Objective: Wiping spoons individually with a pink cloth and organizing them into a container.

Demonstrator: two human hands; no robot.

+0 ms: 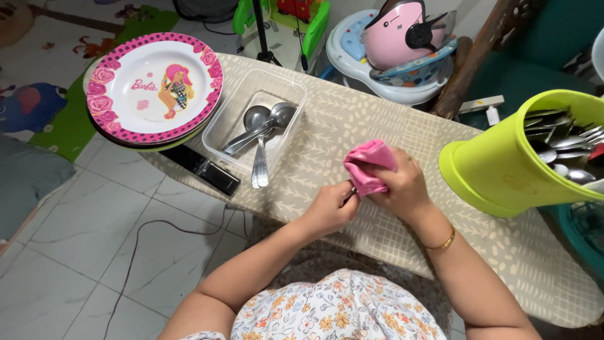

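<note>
Both hands (368, 195) wrap pink cloth (368, 165) round utensil, over table (377, 126).

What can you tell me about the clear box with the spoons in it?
The clear box looks like see-through plastic, rectangular with rounded corners and no lid. It sits open side up on the patterned table, beside a stack of plates, the top one pink-rimmed. A few shiny metal spoons lie inside, bowls toward the far end, with some handles sticking out over the near rim. Neither hand touches it.
</note>
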